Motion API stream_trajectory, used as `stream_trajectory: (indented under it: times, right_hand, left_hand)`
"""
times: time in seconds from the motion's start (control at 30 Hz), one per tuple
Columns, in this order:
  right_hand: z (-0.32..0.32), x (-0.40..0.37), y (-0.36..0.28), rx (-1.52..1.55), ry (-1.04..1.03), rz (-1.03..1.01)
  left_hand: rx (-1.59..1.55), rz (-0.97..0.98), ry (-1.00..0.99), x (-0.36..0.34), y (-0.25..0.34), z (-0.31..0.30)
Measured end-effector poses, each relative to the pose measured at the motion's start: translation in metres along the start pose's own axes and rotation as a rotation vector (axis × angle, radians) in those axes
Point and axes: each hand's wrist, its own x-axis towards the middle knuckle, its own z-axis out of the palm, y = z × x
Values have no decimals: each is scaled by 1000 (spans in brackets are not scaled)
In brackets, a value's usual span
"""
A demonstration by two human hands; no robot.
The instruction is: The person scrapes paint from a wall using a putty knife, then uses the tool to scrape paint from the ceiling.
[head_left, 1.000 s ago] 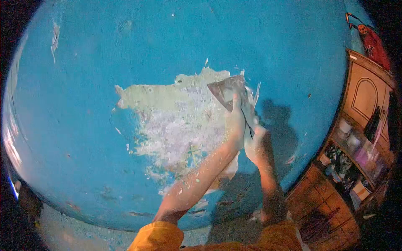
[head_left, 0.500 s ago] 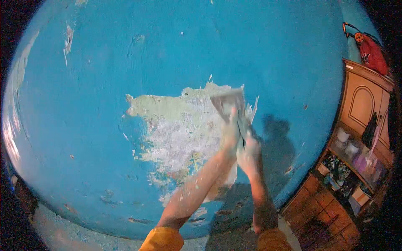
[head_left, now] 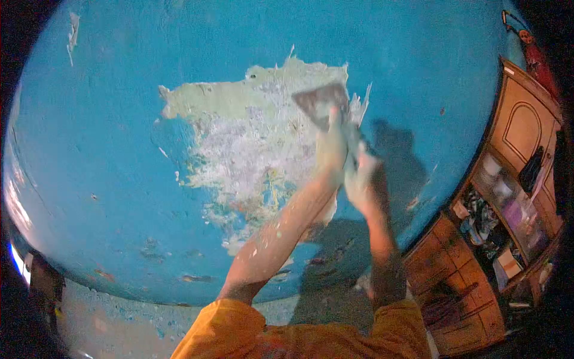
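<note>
Both of my hands are on one wide scraper (head_left: 315,100), its flat metal blade against the upper right of a bare patch (head_left: 239,140) in the blue wall (head_left: 418,66). My left hand (head_left: 332,143) is closed round the neck, with a finger stretched along the blade. Lower and to the right, my right hand (head_left: 362,182) wraps round the handle. Curling paint flakes (head_left: 360,105) stand up just right of the blade. Pale dust covers my hands, and motion blurs the fingers slightly.
A wooden cabinet (head_left: 457,281) with shelves of mixed items stands at the right, a red bag (head_left: 541,72) above it. Paint chips lie on the floor (head_left: 113,320) along the wall's foot. My shadow (head_left: 397,155) falls right of my hands.
The view has tipped downward, so the wall patch, cabinet and hands sit higher and more of my orange shirt shows. Both hands still hold the scraper near the patch's upper right.
</note>
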Motion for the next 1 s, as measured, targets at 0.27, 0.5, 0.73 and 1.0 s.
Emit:
stream_trajectory:
  times: [0.27,0.5,0.73,1.0]
  right_hand:
    - [-17,21,-36,63,-89,242]
    - [5,14,-21,14,-32,137]
    - [-6,17,-36,40,3,298]
    - [21,-2,-4,-20,104,112]
  left_hand:
    - [-66,57,-129,12,41,11]
    - [-11,-42,-16,-2,36,1]
    - [-37,112,-103,38,7,-3]
    - [101,257,-40,55,-22,-16]
